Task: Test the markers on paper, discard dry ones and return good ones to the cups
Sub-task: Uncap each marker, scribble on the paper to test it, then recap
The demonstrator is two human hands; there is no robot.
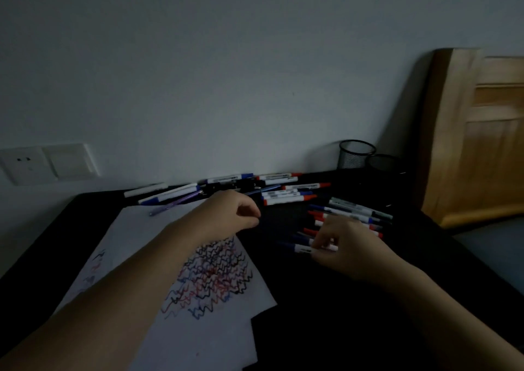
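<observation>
Dim room, one view from the head. The right hand (344, 246) is down among the markers, its grip pinching a white marker with a blue cap (304, 248) just off the dark counter (326, 314). The left hand (231, 213) sits at the paper's far edge, fingers curled in; whether that grip holds anything, I cannot tell.

The paper (215, 331) lies under the left forearm, covered in black, red and blue squiggles. Beside the right hand is a cluster of markers (357, 214), partly hidden by its fingers. A second heap (283, 190) runs along the wall. Two black mesh cups (355, 155) stand at the back, the nearer one almost lost in shadow. A wooden board (476, 132) leans at right, cut off by the frame; a wall socket (48, 162) shows at left.
</observation>
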